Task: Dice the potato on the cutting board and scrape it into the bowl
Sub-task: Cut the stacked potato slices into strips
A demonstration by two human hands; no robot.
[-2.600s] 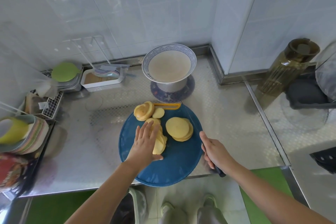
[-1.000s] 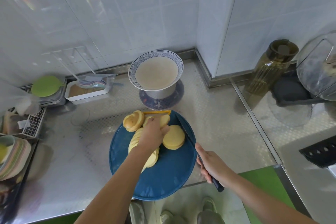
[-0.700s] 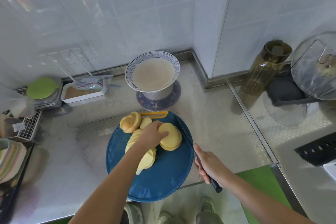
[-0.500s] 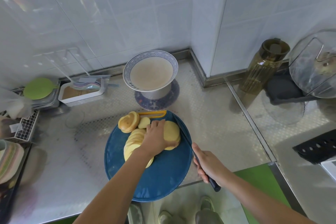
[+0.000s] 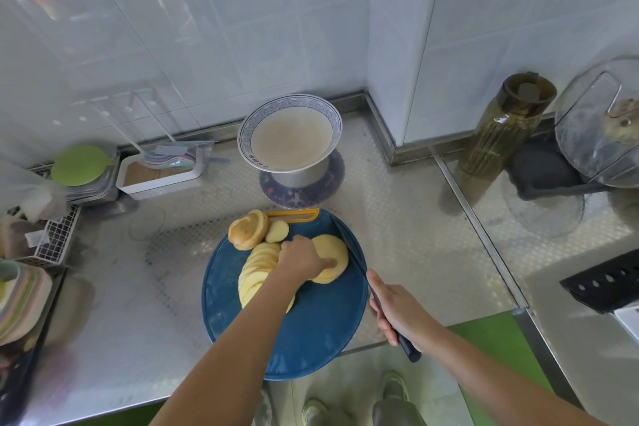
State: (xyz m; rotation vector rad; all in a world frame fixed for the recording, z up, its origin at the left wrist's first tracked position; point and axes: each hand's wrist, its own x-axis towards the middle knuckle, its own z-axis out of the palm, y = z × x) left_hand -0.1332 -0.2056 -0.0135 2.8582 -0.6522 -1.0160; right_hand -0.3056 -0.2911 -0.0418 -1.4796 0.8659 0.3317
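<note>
On the round blue cutting board (image 5: 311,339) at the front of the steel surface (image 5: 138,287), the left hand (image 5: 302,258) curls over a stack of pale yellow potato slices (image 5: 333,261), while the right hand (image 5: 397,308) grips a dark-handled knife (image 5: 407,349) whose blade lies just beside that stack, with the blue-rimmed white bowl (image 5: 290,102) standing behind the board.

Sliced potato (image 5: 257,273) on blue cutting board (image 5: 311,332), bowl (image 5: 289,135) behind
</note>
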